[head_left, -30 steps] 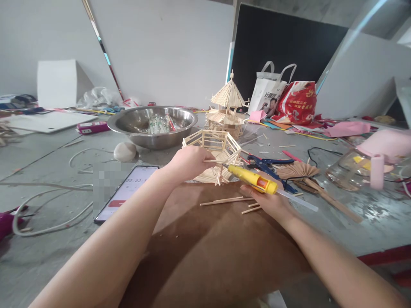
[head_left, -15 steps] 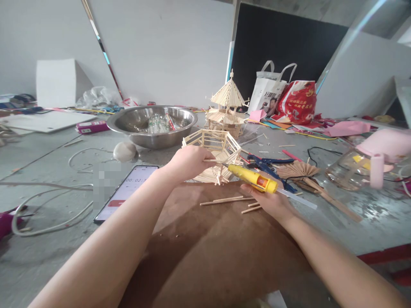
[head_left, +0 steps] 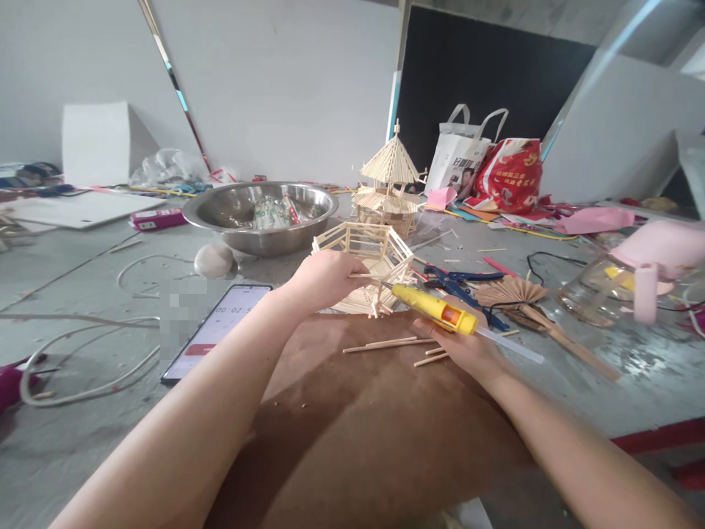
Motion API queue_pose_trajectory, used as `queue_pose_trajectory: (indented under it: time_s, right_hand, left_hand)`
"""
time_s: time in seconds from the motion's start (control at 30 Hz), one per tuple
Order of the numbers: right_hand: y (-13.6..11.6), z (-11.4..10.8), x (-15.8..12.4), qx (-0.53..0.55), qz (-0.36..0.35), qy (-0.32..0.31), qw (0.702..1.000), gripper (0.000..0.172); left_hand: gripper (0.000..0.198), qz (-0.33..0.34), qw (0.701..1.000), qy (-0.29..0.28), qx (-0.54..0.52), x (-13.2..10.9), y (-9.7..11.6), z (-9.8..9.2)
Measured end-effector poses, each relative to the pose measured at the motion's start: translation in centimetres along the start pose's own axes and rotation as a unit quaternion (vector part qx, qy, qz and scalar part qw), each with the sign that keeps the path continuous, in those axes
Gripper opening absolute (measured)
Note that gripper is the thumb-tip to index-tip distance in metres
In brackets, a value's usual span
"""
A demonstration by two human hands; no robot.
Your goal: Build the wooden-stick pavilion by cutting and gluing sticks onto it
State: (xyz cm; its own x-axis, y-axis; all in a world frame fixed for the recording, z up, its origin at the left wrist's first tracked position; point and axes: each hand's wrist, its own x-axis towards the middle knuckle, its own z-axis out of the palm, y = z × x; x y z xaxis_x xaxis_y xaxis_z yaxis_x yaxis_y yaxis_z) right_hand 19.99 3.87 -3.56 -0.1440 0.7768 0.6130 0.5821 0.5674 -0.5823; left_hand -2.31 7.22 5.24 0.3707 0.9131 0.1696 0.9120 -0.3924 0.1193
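Note:
My left hand (head_left: pixel 329 279) is closed in a pinch on a thin wooden stick (head_left: pixel 362 275) at the near side of a many-sided stick frame (head_left: pixel 380 234). The frame is built of pale sticks with an open top, and my hand hides part of it. My right hand (head_left: pixel 468 345) grips a yellow hot glue gun (head_left: pixel 435 307), whose nozzle points left, close to the held stick's end. A clear glue stick (head_left: pixel 512 345) juts from the gun's back. Several loose sticks (head_left: pixel 388 343) lie on the brown board (head_left: pixel 385 411) below my hands.
Behind the frame stands a stick pagoda (head_left: pixel 390 165). A steel basin (head_left: pixel 261 239) is at the back left, a phone (head_left: pixel 217 330) beside my left forearm. Blue pliers (head_left: pixel 460 285), a brown paper fan (head_left: pixel 512 294) and a glass jug (head_left: pixel 595 294) are on the right.
The glue gun's nozzle has shifted very slightly. Both hands keep nearly the same place and grip.

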Motion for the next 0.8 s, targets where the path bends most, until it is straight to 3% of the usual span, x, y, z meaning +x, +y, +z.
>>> queue_pose_trajectory:
  time_s: [0.13,0.63,0.8]
  right_hand:
    - [-0.21,-0.01,0.03,-0.041,-0.01,0.011,0.999,0.022]
    - [-0.05,-0.24,0.02,-0.055,0.0,-0.044,0.998,0.023]
    - [-0.54,-0.24,0.11,-0.08,-0.014,0.018,0.997,0.022]
  left_hand:
    - [0.032,0.0,1.0,0.004,0.004,-0.02,-0.05,0.01]
    - [0.033,0.003,1.0,0.01,0.016,-0.05,0.37,-0.05]
    - [0.033,0.005,1.0,0.01,0.014,-0.09,0.35,0.02]
